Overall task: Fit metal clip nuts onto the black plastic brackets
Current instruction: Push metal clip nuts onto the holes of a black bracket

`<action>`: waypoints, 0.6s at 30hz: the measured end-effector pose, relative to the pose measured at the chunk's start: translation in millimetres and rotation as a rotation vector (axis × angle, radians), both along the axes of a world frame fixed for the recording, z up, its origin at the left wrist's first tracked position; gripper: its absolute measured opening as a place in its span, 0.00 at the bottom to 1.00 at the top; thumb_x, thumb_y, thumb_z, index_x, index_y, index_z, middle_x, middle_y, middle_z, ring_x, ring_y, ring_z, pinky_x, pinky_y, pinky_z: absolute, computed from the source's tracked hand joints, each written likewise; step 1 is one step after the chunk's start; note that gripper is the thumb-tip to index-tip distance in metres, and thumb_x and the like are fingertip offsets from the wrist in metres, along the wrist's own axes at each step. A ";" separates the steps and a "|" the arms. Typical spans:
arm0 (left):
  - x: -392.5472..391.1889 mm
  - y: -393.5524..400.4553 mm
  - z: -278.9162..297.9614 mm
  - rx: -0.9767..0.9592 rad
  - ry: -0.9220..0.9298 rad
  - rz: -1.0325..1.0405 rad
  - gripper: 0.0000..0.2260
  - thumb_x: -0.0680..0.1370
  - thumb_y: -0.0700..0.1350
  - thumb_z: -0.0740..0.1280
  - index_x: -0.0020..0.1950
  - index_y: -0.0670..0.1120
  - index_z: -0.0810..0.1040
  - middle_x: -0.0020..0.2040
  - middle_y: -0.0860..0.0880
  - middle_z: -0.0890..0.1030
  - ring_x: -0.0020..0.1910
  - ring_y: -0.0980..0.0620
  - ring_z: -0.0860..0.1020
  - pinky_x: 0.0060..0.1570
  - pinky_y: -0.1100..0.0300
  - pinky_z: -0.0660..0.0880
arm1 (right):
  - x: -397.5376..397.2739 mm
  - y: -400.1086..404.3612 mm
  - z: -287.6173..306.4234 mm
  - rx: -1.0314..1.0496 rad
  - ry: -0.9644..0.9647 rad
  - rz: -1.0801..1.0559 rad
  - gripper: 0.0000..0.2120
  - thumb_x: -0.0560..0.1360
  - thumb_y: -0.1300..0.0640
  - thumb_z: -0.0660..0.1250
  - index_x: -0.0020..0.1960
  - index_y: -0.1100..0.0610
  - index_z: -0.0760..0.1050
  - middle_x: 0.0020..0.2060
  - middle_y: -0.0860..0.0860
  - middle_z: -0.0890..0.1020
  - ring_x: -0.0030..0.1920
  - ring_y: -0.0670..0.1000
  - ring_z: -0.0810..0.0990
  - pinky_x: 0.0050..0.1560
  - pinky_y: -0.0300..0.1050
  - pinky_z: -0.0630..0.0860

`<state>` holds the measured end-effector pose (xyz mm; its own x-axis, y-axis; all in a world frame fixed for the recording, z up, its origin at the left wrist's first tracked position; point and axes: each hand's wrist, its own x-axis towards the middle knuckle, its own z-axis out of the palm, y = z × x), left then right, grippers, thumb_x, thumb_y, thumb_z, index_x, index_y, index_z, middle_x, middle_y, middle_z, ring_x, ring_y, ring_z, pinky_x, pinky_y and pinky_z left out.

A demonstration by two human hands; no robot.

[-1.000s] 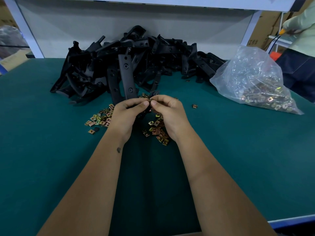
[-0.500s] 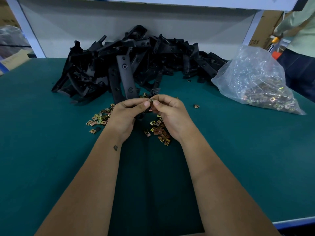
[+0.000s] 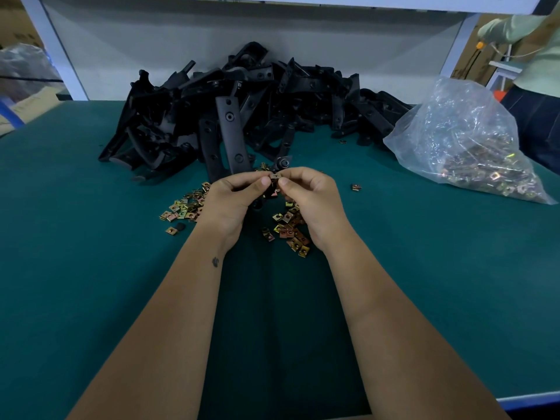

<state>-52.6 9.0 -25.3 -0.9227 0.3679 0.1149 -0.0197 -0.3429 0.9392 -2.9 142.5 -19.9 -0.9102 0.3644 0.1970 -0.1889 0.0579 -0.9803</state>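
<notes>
My left hand [image 3: 235,197] and my right hand [image 3: 312,195] meet over the middle of the green table. Between both thumbs sits a small metal clip nut [image 3: 275,177], pinched from either side. My left hand also grips a black plastic bracket [image 3: 280,163], whose round end sticks up just behind the nut; most of it is hidden by my fingers. Loose brass-coloured clip nuts [image 3: 288,228] lie scattered under my right hand. More clip nuts [image 3: 183,207] lie to the left of my left hand. A large pile of black brackets [image 3: 242,110] lies against the back wall.
A clear plastic bag of clip nuts [image 3: 466,144] lies at the right on the green table [image 3: 91,268]. A single nut [image 3: 356,187] lies apart to the right of my hands. Another person [image 3: 539,86] stands beyond the table's right corner. The front edge [image 3: 530,400] runs near me.
Both hands stayed together at the same spot. The clip nut between the thumbs has come more into view and the bracket's round end now shows above the fingers.
</notes>
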 end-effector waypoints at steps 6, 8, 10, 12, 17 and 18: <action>0.4 3.4 -3.4 -0.120 0.100 0.080 0.10 0.78 0.39 0.69 0.44 0.53 0.86 0.46 0.51 0.87 0.50 0.56 0.84 0.48 0.67 0.77 | 0.1 -0.1 -0.6 0.142 0.009 -0.040 0.05 0.77 0.65 0.67 0.48 0.58 0.81 0.42 0.50 0.83 0.42 0.41 0.80 0.46 0.31 0.75; 0.1 4.4 -4.2 -0.151 0.116 0.100 0.09 0.79 0.39 0.69 0.45 0.52 0.85 0.48 0.50 0.86 0.51 0.55 0.83 0.50 0.65 0.78 | 0.3 0.2 -1.2 0.170 0.007 -0.037 0.05 0.77 0.65 0.67 0.47 0.57 0.80 0.42 0.50 0.83 0.41 0.40 0.79 0.45 0.30 0.75; -0.1 5.0 -4.6 -0.171 0.123 0.112 0.08 0.79 0.40 0.69 0.46 0.52 0.85 0.50 0.49 0.86 0.54 0.53 0.83 0.54 0.62 0.77 | 0.0 0.5 -1.9 0.186 0.000 -0.038 0.05 0.77 0.64 0.67 0.47 0.56 0.79 0.42 0.49 0.83 0.41 0.38 0.79 0.45 0.30 0.75; -0.1 4.9 -4.5 -0.167 0.113 0.100 0.08 0.79 0.40 0.69 0.47 0.51 0.85 0.50 0.49 0.86 0.54 0.53 0.83 0.55 0.62 0.77 | -0.5 0.6 -2.4 0.193 -0.008 -0.030 0.05 0.77 0.64 0.67 0.48 0.56 0.79 0.43 0.50 0.83 0.43 0.41 0.79 0.47 0.32 0.75; -0.5 4.6 -4.1 -0.147 0.055 0.098 0.06 0.79 0.39 0.69 0.49 0.48 0.85 0.51 0.47 0.86 0.55 0.51 0.82 0.56 0.61 0.77 | -0.3 -0.1 -2.4 0.194 -0.006 -0.007 0.06 0.78 0.65 0.66 0.48 0.56 0.79 0.44 0.53 0.83 0.45 0.46 0.79 0.50 0.38 0.77; -0.5 4.7 -3.9 -0.144 0.050 0.101 0.06 0.79 0.39 0.69 0.49 0.48 0.85 0.50 0.47 0.86 0.55 0.52 0.83 0.55 0.61 0.77 | -0.2 -0.1 -2.2 0.194 -0.004 -0.006 0.06 0.78 0.65 0.66 0.48 0.56 0.79 0.43 0.52 0.83 0.45 0.46 0.79 0.50 0.38 0.76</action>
